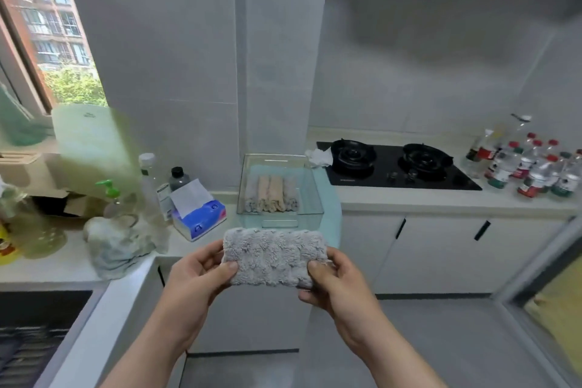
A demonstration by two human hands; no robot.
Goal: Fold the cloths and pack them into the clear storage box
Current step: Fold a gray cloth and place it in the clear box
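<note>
— What takes up the most room?

— The pale counter [409,200] across the middle of the frame, with a black gas hob [393,168] set into it at centre right.

— And the clear storage box [310,186]?

— Centre of the frame, on the counter left of the hob. Rolled cloths [272,194], grey and beige, lie side by side inside it.

— Where is the cloth being handled?

— The grey cloth [274,257], folded to a thick rectangle, is up in the air at lower centre, just below the box in the picture. The left hand [195,274] pinches its left end and the right hand [333,280] its right end. Each thumb presses the near face by the lower corner, and the fingers curl behind.

— Any writing you can read?

— None. The blue tissue pack [200,217] at centre left has print too blurred to make out. The bottles [535,167] at the right edge carry red and green labels, also illegible.
</note>
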